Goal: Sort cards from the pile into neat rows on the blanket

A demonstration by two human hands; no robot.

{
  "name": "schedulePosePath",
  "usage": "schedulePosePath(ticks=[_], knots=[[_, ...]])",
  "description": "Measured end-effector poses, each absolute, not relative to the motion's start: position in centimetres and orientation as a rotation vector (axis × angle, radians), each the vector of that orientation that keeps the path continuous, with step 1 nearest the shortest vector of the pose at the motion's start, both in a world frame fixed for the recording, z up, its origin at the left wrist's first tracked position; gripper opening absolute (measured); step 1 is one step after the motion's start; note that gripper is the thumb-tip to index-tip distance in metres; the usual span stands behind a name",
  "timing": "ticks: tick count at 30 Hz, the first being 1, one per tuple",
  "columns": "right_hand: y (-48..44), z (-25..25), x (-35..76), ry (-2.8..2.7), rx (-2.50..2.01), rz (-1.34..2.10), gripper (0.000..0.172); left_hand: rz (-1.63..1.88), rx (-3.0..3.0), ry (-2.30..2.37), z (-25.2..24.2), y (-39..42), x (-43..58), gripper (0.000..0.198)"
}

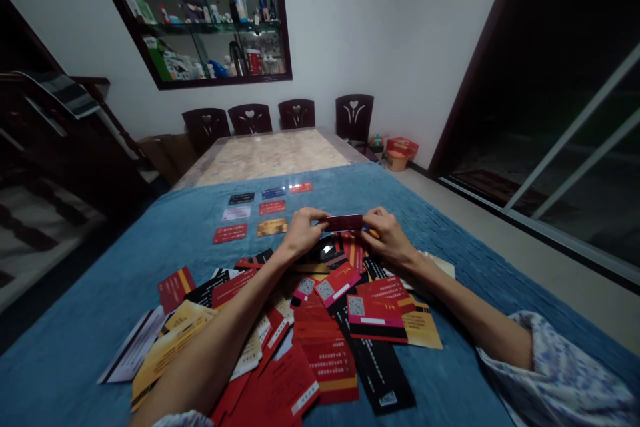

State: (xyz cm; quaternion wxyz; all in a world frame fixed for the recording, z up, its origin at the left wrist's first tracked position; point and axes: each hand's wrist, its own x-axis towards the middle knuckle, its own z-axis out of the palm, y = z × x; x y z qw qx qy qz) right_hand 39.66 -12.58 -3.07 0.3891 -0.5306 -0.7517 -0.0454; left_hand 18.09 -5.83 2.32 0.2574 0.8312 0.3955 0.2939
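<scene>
A dark red card is held up nearly edge-on, pinched at its left end by my left hand and at its right end by my right hand. Below both hands spreads a loose heap of plastic cards, among them a red card with a QR code, a black card and a gold card. Beyond my left hand several cards lie apart in rows, including a gold card, a red card and a black card.
A blue cloth covers the near part of the long table; its far marble-patterned top is bare. Several dark chairs stand at the far end. A shelf niche is in the wall, and a sliding door is on the right.
</scene>
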Motion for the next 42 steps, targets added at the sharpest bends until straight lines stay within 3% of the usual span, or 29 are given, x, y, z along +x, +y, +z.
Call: schedulePosePath(ticks=[14,23,28,42], knots=[[-13.1,-2.6,38.8,-1.649,-1.251,0.052,0.014,0.758,2.384,1.076,2.0,-6.7,18.5,0.021],[-13.3,-2.2,38.8,-1.667,-1.215,-0.419,0.015,0.891,2.313,1.056,2.6,-6.8,18.2,0.020],[-13.7,-1.6,38.5,-1.795,-1.250,-0.477,0.024,1.041,2.309,0.899,3.4,-7.9,18.4,0.022],[-13.7,-2.2,38.0,-1.995,-1.284,-0.475,0.028,0.673,2.665,0.925,2.8,-8.6,18.6,0.039]])
